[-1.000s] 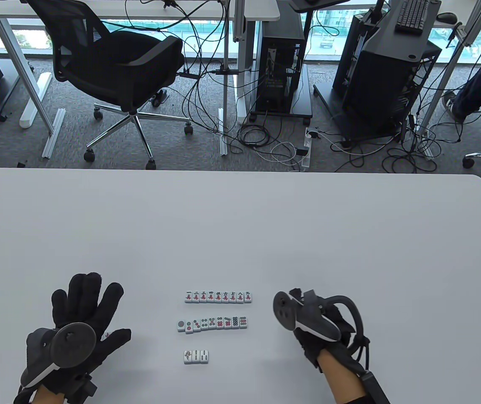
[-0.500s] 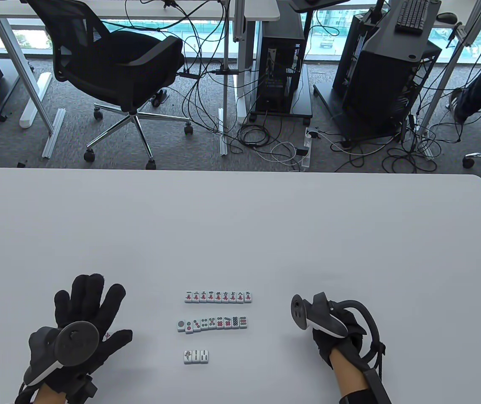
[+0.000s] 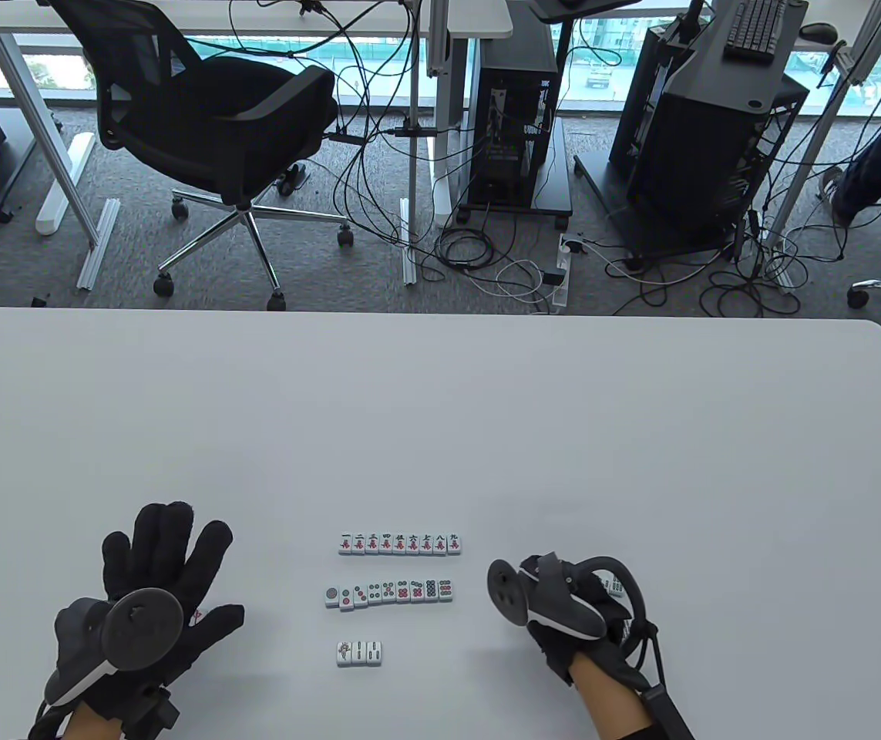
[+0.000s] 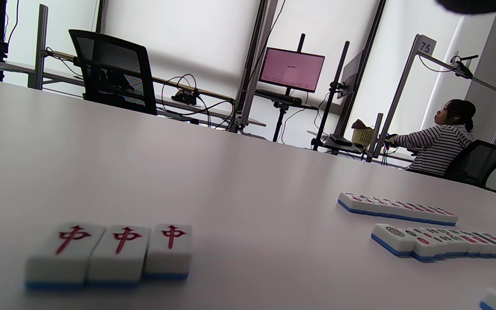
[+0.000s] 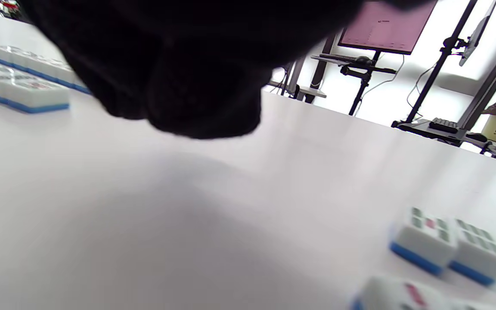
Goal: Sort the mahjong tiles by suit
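Three sorted rows lie face up in the table view: a characters row (image 3: 399, 543), a dots row (image 3: 388, 593) and a short bamboo row (image 3: 359, 653) of three tiles. My left hand (image 3: 166, 555) lies flat on the table to their left, fingers spread. The left wrist view shows three red-dragon tiles (image 4: 110, 254) side by side under it. My right hand (image 3: 556, 609) hovers right of the dots row, fingers hidden under the tracker. In the right wrist view its glove (image 5: 187, 64) is a dark curled mass, and I cannot see whether it holds a tile.
Loose bamboo tiles (image 5: 446, 243) lie on the table close to my right hand, peeking out behind it as tiles (image 3: 613, 586) in the table view. The white table (image 3: 440, 416) stretches far beyond the rows. A seated person (image 4: 441, 142) works at another desk.
My right hand swung out to the right half a second ago and has come back left toward the rows. The left hand and the rows have stayed put.
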